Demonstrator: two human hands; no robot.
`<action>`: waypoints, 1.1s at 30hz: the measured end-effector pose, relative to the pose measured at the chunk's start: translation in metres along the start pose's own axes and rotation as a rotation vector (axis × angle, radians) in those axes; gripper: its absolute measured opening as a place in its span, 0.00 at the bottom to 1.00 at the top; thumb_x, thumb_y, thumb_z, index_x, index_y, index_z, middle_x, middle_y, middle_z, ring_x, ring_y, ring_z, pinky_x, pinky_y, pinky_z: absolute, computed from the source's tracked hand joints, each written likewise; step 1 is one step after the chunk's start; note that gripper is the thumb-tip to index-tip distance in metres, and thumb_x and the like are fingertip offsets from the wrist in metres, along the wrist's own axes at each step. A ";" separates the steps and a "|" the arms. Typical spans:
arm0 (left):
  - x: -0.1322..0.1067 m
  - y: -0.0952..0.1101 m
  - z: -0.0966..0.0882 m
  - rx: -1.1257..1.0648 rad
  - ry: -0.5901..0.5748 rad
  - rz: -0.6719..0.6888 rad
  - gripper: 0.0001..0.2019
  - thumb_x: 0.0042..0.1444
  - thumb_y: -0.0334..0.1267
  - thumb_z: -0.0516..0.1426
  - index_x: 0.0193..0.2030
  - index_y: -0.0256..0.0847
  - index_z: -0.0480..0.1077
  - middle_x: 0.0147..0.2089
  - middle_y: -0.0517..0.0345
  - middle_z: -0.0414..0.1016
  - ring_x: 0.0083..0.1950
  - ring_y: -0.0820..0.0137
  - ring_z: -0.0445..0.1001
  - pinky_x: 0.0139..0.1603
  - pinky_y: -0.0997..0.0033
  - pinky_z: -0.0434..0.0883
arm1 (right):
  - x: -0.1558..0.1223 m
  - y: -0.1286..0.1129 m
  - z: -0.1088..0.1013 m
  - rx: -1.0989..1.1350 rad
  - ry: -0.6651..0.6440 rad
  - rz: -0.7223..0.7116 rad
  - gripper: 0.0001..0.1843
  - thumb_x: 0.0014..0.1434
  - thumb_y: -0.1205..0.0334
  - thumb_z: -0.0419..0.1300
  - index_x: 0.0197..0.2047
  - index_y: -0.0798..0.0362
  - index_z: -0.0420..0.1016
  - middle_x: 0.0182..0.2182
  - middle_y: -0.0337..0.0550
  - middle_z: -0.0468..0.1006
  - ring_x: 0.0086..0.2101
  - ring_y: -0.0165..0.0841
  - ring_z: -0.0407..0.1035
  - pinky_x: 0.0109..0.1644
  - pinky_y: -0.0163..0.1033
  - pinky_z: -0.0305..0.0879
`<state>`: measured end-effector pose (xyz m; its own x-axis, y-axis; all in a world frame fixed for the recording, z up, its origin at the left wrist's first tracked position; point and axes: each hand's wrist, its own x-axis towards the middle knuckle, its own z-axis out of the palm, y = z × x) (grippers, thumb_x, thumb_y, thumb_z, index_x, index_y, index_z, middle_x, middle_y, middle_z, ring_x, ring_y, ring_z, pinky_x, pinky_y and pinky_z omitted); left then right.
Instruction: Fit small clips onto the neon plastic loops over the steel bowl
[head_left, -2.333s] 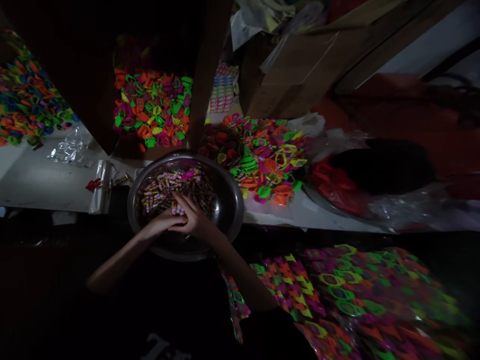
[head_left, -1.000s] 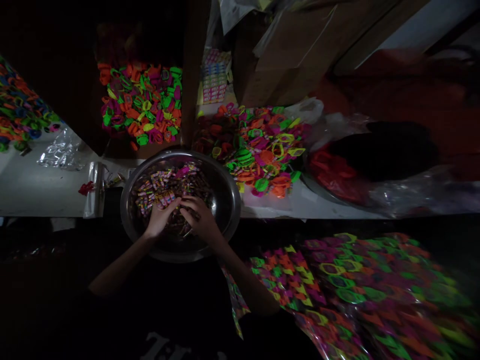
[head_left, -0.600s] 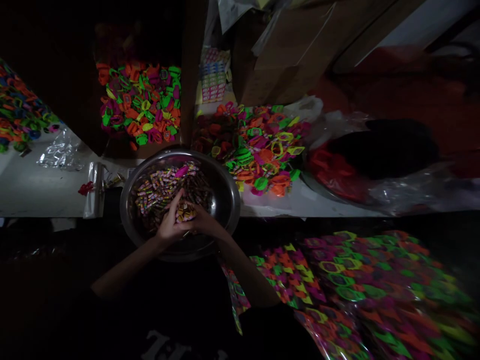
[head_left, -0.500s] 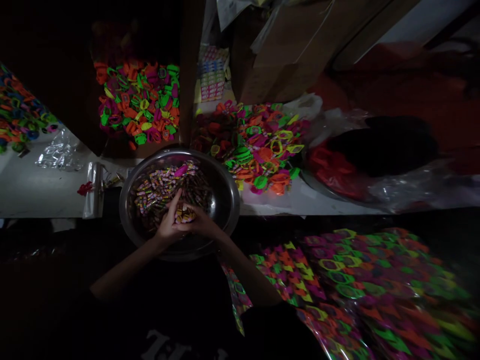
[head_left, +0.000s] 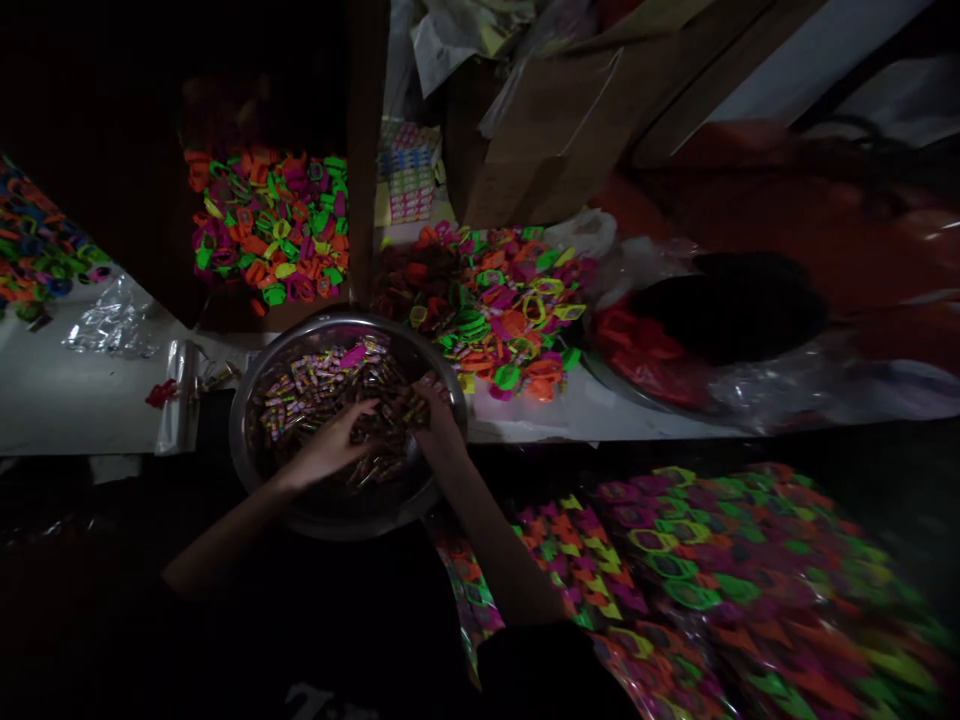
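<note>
A round steel bowl (head_left: 247,470) sits at the near table edge, filled with small striped wrapped pieces (head_left: 315,385). Both my hands are inside it. My left hand (head_left: 330,445) lies over the pieces with its fingers stretched toward the middle. My right hand (head_left: 435,420) is at the bowl's right side, fingers curled down into the pieces near the rim. What the right fingers hold is hidden in the dim light.
Heaps of neon plastic rings (head_left: 499,305) lie behind the bowl, with more in a dark box (head_left: 266,225) and at far left (head_left: 37,250). Clear bags (head_left: 176,395) lie left. A packed sheet of neon shapes (head_left: 675,580) covers the lower right. Cardboard box (head_left: 555,130) stands behind.
My hands were pressed together over a small bunch of pieces in the bowl's near middle. They have parted: the right hand has moved to the right rim, the left reaches forward.
</note>
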<state>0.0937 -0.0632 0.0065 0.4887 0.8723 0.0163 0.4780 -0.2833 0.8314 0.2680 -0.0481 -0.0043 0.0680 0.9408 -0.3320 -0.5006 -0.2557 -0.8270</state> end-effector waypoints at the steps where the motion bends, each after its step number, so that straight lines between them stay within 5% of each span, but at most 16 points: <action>1: 0.011 -0.007 -0.009 0.081 0.010 -0.004 0.21 0.58 0.43 0.55 0.57 0.42 0.62 0.54 0.52 0.71 0.53 0.66 0.71 0.56 0.64 0.66 | 0.003 -0.004 -0.005 -0.007 0.001 -0.010 0.11 0.45 0.54 0.61 0.28 0.51 0.67 0.20 0.32 0.71 0.24 0.28 0.68 0.29 0.34 0.67; 4: 0.055 -0.027 -0.030 0.435 0.145 -0.080 0.12 0.61 0.38 0.51 0.48 0.39 0.68 0.47 0.52 0.75 0.49 0.67 0.72 0.53 0.66 0.67 | 0.008 -0.010 -0.013 -0.124 -0.068 -0.061 0.14 0.39 0.59 0.67 0.24 0.51 0.65 0.19 0.29 0.66 0.23 0.26 0.62 0.30 0.33 0.63; 8: 0.105 -0.047 -0.039 0.562 0.212 -0.106 0.11 0.57 0.37 0.56 0.45 0.36 0.69 0.47 0.47 0.74 0.51 0.62 0.70 0.55 0.62 0.64 | 0.014 0.001 -0.012 -0.400 -0.264 -0.122 0.19 0.34 0.60 0.69 0.20 0.52 0.61 0.22 0.30 0.65 0.27 0.25 0.61 0.37 0.34 0.61; 11: 0.118 -0.053 -0.040 0.619 0.211 -0.096 0.08 0.56 0.36 0.56 0.41 0.37 0.70 0.41 0.49 0.75 0.48 0.61 0.72 0.55 0.60 0.63 | 0.020 0.008 -0.016 -0.490 -0.298 -0.139 0.19 0.35 0.56 0.69 0.25 0.53 0.63 0.24 0.32 0.68 0.29 0.27 0.63 0.39 0.36 0.61; 15: 0.105 -0.046 -0.044 0.668 0.191 -0.040 0.09 0.58 0.36 0.54 0.44 0.37 0.68 0.40 0.50 0.75 0.47 0.61 0.72 0.56 0.58 0.62 | 0.020 0.005 -0.026 -0.646 -0.276 -0.218 0.20 0.40 0.56 0.66 0.37 0.54 0.68 0.30 0.36 0.73 0.33 0.31 0.67 0.43 0.39 0.63; 20: 0.063 -0.013 -0.044 0.581 0.167 0.151 0.19 0.61 0.41 0.53 0.55 0.35 0.60 0.43 0.49 0.75 0.42 0.65 0.74 0.44 0.67 0.68 | 0.012 -0.010 -0.028 -0.797 -0.333 -0.363 0.19 0.48 0.58 0.62 0.44 0.53 0.69 0.36 0.39 0.76 0.38 0.34 0.69 0.45 0.40 0.64; 27: 0.019 0.020 -0.038 0.609 0.097 0.332 0.12 0.60 0.46 0.54 0.40 0.39 0.67 0.40 0.54 0.74 0.45 0.65 0.69 0.48 0.63 0.66 | -0.007 -0.023 -0.017 -0.885 -0.286 -0.525 0.16 0.50 0.57 0.62 0.42 0.52 0.70 0.32 0.38 0.76 0.34 0.34 0.70 0.40 0.38 0.65; 33: 0.004 0.027 -0.040 0.641 0.110 0.336 0.14 0.61 0.48 0.52 0.41 0.39 0.67 0.40 0.54 0.73 0.45 0.65 0.68 0.48 0.63 0.64 | -0.026 -0.025 -0.015 -1.123 -0.376 -0.807 0.17 0.54 0.60 0.59 0.47 0.55 0.69 0.43 0.50 0.75 0.45 0.39 0.70 0.50 0.44 0.65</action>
<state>0.0791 -0.0516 0.0513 0.6242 0.7225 0.2974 0.6645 -0.6911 0.2842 0.2914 -0.0691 0.0178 -0.3172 0.8673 0.3835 0.5110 0.4970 -0.7014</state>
